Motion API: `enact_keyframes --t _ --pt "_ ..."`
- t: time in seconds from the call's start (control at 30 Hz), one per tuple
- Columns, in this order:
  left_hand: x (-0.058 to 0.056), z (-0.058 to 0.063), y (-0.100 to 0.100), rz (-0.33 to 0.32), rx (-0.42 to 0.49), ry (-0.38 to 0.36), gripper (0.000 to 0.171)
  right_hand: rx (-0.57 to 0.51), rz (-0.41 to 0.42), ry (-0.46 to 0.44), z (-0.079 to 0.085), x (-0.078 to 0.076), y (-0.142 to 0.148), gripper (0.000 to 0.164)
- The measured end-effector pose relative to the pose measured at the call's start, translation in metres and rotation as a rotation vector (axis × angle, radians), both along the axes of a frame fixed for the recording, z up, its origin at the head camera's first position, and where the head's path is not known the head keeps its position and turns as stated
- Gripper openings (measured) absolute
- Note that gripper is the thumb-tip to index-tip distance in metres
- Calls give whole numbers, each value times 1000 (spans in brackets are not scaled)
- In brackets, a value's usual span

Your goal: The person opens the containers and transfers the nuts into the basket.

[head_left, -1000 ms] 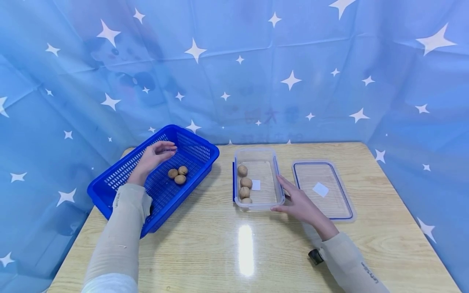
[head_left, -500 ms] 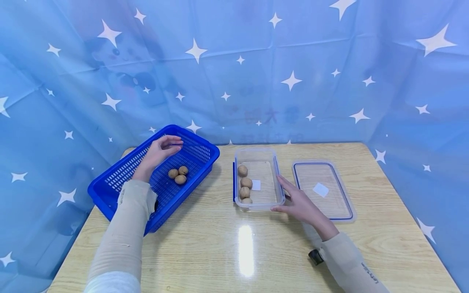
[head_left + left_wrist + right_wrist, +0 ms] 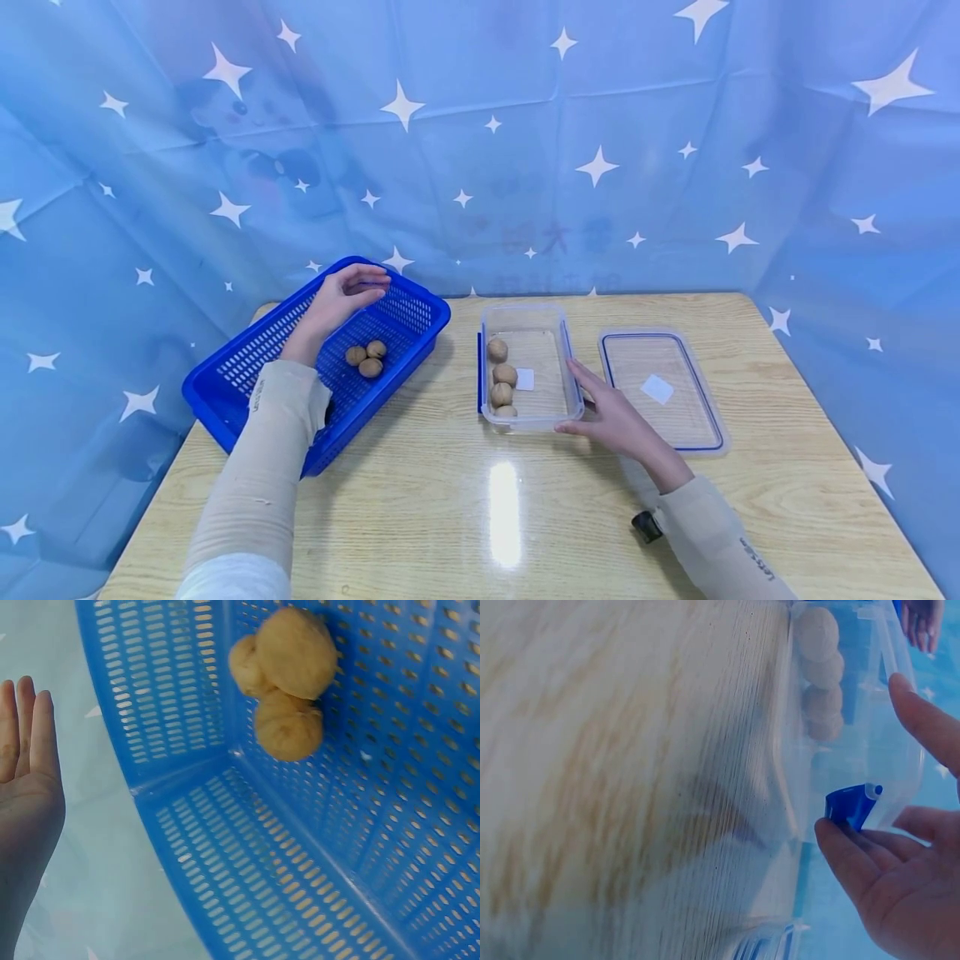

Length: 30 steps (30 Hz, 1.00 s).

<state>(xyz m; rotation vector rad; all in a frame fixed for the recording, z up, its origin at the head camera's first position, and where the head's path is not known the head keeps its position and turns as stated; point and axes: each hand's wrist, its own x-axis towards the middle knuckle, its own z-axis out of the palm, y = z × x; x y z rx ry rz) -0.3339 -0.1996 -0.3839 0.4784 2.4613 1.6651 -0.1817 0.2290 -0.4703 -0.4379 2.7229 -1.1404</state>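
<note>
Nearby, lid (image 3: 663,389) beside container (image 3: 532,368).

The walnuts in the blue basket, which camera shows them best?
The left wrist view: the walnuts fill the frame close up, clustered on the blue basket floor, though overlapping. The head view shows all three small, under the left hand. The right wrist view shows none of them.

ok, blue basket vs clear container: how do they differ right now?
The blue basket is opaque with slotted walls; the clear container is see-through and solid-walled. The basket sits angled on the table, the container square to its edge. The basket holds three walnuts in a cluster; the container holds four walnuts in a row. The left hand hovers above the basket; the right hand touches the container. Both are open-topped rectangles.
</note>
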Motion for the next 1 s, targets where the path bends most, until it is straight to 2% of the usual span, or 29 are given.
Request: enact_keyframes --t 0.07,0.33,0.6,1.0 --pt "-2 -1 3 -11 -1 9 44 -2 1 -3 0 0 0 103" --pt "-2 7 22 -68 -17 58 39 4 2 -3 -1 1 1 103" --pt "-2 16 43 -95 -26 53 40 -34 22 -17 -1 -1 0 104" --pt "-1 24 71 -165 -34 67 37 -31 6 -42 0 0 0 104"
